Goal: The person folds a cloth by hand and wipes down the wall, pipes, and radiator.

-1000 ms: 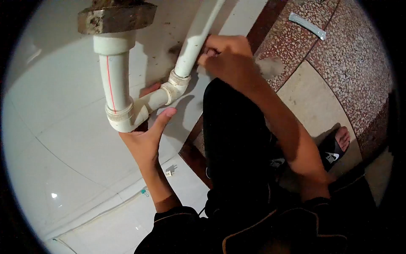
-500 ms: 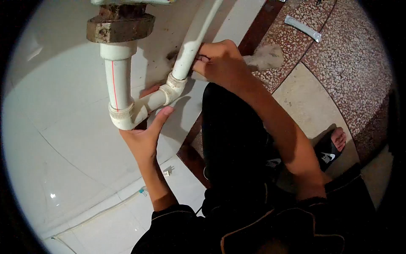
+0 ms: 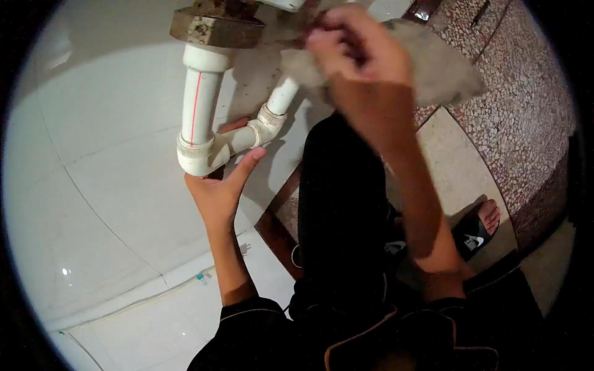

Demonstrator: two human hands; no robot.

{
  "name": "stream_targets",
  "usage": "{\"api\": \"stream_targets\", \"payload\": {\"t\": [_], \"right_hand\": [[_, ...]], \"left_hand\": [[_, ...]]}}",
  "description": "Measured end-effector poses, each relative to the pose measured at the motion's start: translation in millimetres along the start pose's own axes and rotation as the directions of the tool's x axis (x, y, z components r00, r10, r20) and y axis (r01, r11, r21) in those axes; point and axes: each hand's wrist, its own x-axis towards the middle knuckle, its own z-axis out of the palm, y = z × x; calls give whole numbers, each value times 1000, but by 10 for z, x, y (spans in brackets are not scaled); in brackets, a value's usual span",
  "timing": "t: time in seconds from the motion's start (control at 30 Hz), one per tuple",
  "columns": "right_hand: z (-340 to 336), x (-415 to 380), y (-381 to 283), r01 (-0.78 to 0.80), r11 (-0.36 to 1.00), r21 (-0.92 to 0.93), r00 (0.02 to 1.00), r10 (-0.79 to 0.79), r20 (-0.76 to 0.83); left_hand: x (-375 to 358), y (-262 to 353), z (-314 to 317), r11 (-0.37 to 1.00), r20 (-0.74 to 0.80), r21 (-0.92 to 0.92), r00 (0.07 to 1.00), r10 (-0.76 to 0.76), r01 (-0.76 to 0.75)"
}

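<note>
A white plastic pipe (image 3: 201, 102) with a red line comes down from a stained metal nut (image 3: 216, 28). At its foot a white elbow (image 3: 195, 162) turns into a short piece, and a second elbow (image 3: 267, 127) leads to another pipe (image 3: 283, 94). My left hand (image 3: 216, 195) cups the lower elbow from below, its thumb along the near side and its fingers partly hidden behind the pipe. Higher up, my right hand (image 3: 371, 62), smeared by motion, pinches a greyish cloth (image 3: 442, 65) that hangs across the upper part of the second pipe and out to the right.
A white tiled wall (image 3: 117, 198) lies behind the pipes. Along the lower left runs a thin cable (image 3: 142, 297) with a small teal clip (image 3: 203, 278). To the right are a speckled floor (image 3: 532, 105), a pale stone strip (image 3: 461, 154) and my sandalled foot (image 3: 482, 226).
My right hand has moved up and right from beside the second pipe, and more of the cloth shows. The left hand keeps its place on the elbow. The view has shifted slightly.
</note>
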Motion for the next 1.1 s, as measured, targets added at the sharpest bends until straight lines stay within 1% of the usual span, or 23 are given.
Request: {"api": "stream_targets", "payload": {"t": [0.03, 0.07, 0.1, 0.23, 0.3, 0.33, 0.4, 0.43, 0.47, 0.5, 0.57, 0.63, 0.73, 0.8, 0.87, 0.93, 0.97, 1.0, 1.03, 1.07, 1.1], "right_hand": [[116, -11, -4, -5, 1000, 1, 1000, 5, -12], [215, -13, 26, 159, 967, -200, 985, -169, -34], [270, -9, 71, 307, 866, -395, 940, -341, -16], [378, -50, 164, 303, 851, -429, 945, -327, 20], [349, -156, 109, 240, 840, -486, 967, -252, 43], [303, -101, 81, 246, 838, -487, 965, -258, 44], [159, 69, 34, 217, 737, -640, 968, -248, 42], [114, 253, 97, 279, 726, -629, 940, -340, 24], [94, 245, 121, 277, 724, -632, 941, -338, 24], [72, 245, 117, 368, 630, -684, 922, -344, 179], [113, 184, 151, 454, 636, -624, 890, -296, 346], [83, 219, 130, 462, 623, -632, 886, -295, 357], [55, 219, 96, 453, 619, -642, 890, -273, 365], [28, 214, 69, 450, 611, -651, 891, -262, 370], [117, 168, 115, 598, 472, -648, 802, -356, 480], [57, 202, 134, 612, 329, -720, 758, -504, 414], [12, 269, 174, 610, 339, -717, 761, -502, 410], [-60, 380, 231, 489, 527, -695, 848, -474, 238], [-112, 449, 259, 354, 689, -633, 910, -410, 62], [-111, 480, 254, 351, 688, -636, 908, -415, 52], [-107, 480, 232, 383, 684, -621, 904, -415, 101]], "left_hand": [[-1, -2, -1, 1000, 11, 7, 1000, 1, -1], [-1, -11, -3, 1000, 5, -9, 1000, -4, 4], [4, -19, 1, 1000, -3, -28, 1000, -8, 8], [-13, -58, -23, 999, -12, -33, 1000, -11, 11], [0, -66, -1, 1000, -3, -14, 1000, 12, -12], [13, -52, 7, 1000, -5, -18, 1000, 17, -17], [-4, -30, -8, 999, 1, -39, 1000, -12, 12], [-1, -50, 0, 999, -2, -52, 1000, 10, -10], [-6, -56, -1, 999, 1, -54, 1000, 8, -8], [-11, -51, 6, 999, -14, -49, 1000, -13, 12], [1, -69, 39, 998, -24, -59, 999, -28, 26], [5, -129, 31, 999, -55, -28, 998, 28, -29], [-3, -77, 23, 999, -55, -27, 998, -27, 25], [-19, -111, 0, 1000, -56, -2, 998, -30, 30], [17, -113, 21, 1000, -53, 9, 998, -16, 17], [8, -112, 5, 999, -47, 43, 999, 14, -12], [-2, -103, 2, 999, -49, 52, 999, 11, -8], [-4, -83, 12, 1000, -51, 14, 999, -18, 19], [9, -59, 25, 999, -46, -26, 998, -42, 41], [21, -64, 27, 999, -39, -24, 999, -33, 32], [16, -92, 29, 1000, -56, -18, 998, -10, 9]]}}
